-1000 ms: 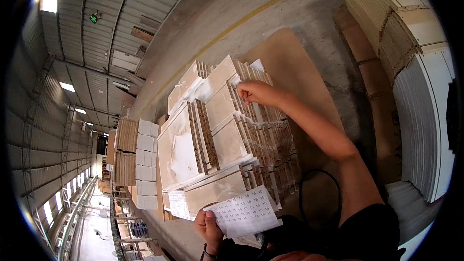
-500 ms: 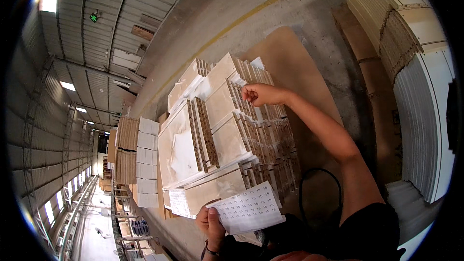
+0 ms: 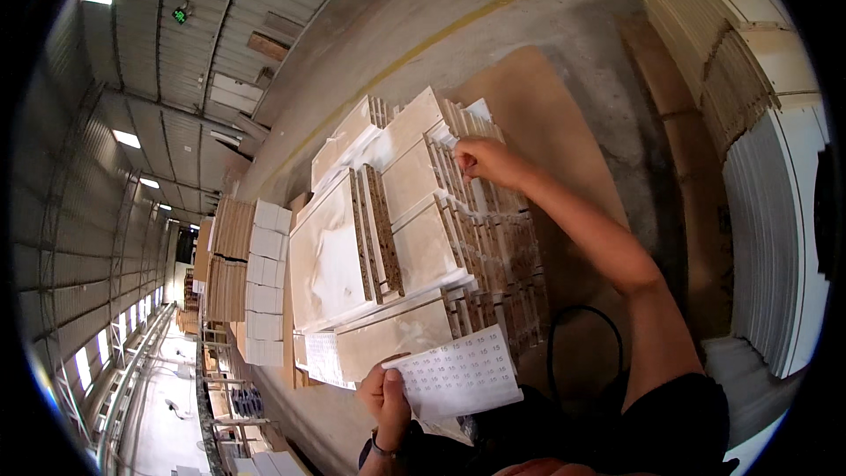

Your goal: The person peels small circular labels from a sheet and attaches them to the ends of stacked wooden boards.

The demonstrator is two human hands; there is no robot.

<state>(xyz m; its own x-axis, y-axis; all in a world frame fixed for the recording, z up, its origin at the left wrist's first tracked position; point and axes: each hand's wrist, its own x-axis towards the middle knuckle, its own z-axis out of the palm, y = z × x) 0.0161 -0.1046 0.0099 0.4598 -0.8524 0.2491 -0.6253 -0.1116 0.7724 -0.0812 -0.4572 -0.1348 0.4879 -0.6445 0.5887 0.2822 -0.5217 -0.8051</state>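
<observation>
My left hand (image 3: 386, 401) pinches the left edge of a white label sheet (image 3: 458, 379) printed in rows, held at the near end of a stack of boards (image 3: 407, 251). My right hand (image 3: 487, 163) is at the far right part of that stack, its fingers curled together by the board edges. Whatever it may hold is too small to make out. Loose strips of board (image 3: 379, 234) with raw chipboard edges lie on top. A second printed sheet (image 3: 324, 360) rests at the stack's near left corner.
Brown cardboard (image 3: 564, 115) covers the floor right of the stack. Tall piles of white panels (image 3: 762, 238) stand at the far right. Another board stack (image 3: 266, 278) is to the left. A black cable (image 3: 552, 344) loops near me; a yellow line (image 3: 441, 35) crosses the floor beyond.
My right hand has shifted slightly right and up along the board edges, and its fingers now point more downward. My left hand still holds the label sheet. The view has moved slightly.
</observation>
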